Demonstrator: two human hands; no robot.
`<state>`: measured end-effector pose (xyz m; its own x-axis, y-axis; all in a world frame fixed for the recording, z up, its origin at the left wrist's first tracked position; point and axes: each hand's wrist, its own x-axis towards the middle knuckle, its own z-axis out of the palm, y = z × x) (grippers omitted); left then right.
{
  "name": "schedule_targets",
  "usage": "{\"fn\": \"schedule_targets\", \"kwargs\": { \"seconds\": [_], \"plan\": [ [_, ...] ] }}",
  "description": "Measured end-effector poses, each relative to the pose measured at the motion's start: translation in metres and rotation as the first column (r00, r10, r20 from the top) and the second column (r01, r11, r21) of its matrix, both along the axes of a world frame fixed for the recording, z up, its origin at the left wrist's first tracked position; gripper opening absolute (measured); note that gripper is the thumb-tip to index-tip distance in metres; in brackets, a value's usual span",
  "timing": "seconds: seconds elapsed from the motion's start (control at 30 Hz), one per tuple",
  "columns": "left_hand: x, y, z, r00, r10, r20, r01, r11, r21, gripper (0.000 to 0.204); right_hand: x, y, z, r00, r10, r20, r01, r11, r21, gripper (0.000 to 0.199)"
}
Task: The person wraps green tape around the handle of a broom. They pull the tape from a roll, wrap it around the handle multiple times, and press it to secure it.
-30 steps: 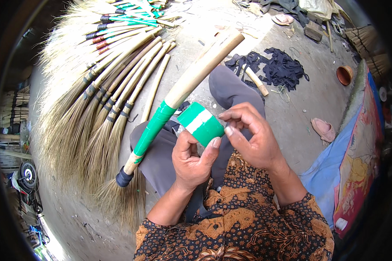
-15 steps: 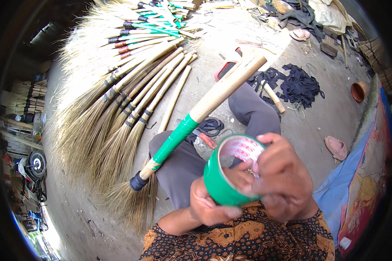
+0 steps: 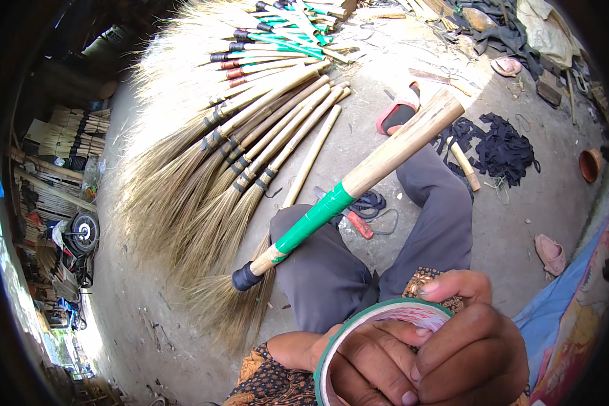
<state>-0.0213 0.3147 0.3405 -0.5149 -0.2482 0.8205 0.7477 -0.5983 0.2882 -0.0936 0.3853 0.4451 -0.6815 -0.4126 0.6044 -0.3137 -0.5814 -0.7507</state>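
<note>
A wide roll of green tape (image 3: 379,310) is held low at the front, close to my body. My left hand (image 3: 369,365) grips it, with fingers passing through its core. Curled fingers of my right hand (image 3: 482,352) close on the roll's right side, with one digit pointing left above the rim; the tape's loose end cannot be made out. Across my left thigh leans a broom with a pale wooden handle (image 3: 402,152). Green tape (image 3: 314,218) covers the handle's middle, and a black binding (image 3: 245,277) sits above its bristles.
Several straw brooms (image 3: 250,162) lie fanned out at the left. A red-handled knife (image 3: 360,224) and black strips rest between my legs. Farther right are a heap of black strips (image 3: 504,149), a short stick (image 3: 463,166), a brown pot (image 3: 589,165) and a pink sandal (image 3: 550,254).
Both hands and the tape roll have come lower and nearer my body. The view has shifted, so the brooms and floor sit farther right. The leaning broom keeps its place on my thigh.
</note>
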Motion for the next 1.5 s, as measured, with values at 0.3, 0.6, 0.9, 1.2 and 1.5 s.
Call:
{"fn": "schedule_targets", "kwargs": {
  "seconds": [0.3, 0.6, 0.9, 1.2, 1.5],
  "plan": [
    [-0.001, -0.012, 0.004, 0.998, -0.054, 0.027, 0.056, 0.996, -0.064, 0.017, -0.027, 0.008, 0.015, 0.981, 0.184, -0.068, -0.171, 0.972, 0.162, 0.009],
    [0.0, -0.021, 0.009, 0.995, -0.052, 0.09, 0.063, 0.99, -0.127, 0.014, -0.025, 0.002, 0.004, 0.982, 0.18, -0.063, -0.181, 0.984, 0.001, 0.012],
    [0.01, -0.054, 0.024, 0.748, 0.382, 0.543, -0.083, 0.865, -0.495, 0.012, -0.085, 0.029, -0.038, 0.913, 0.148, -0.38, 0.058, 0.875, 0.48, 0.028],
    [-0.008, -0.076, 0.038, 0.198, 0.977, -0.08, -0.366, -0.002, -0.931, 0.03, -0.096, 0.024, -0.066, 0.964, 0.178, -0.197, -0.02, 0.789, 0.614, 0.018],
    [-0.017, -0.086, 0.041, 0.312, 0.921, -0.232, -0.314, -0.131, -0.94, 0.034, -0.096, 0.022, -0.067, 0.951, 0.203, -0.234, 0.012, 0.729, 0.685, 0.012]
  ]
}}
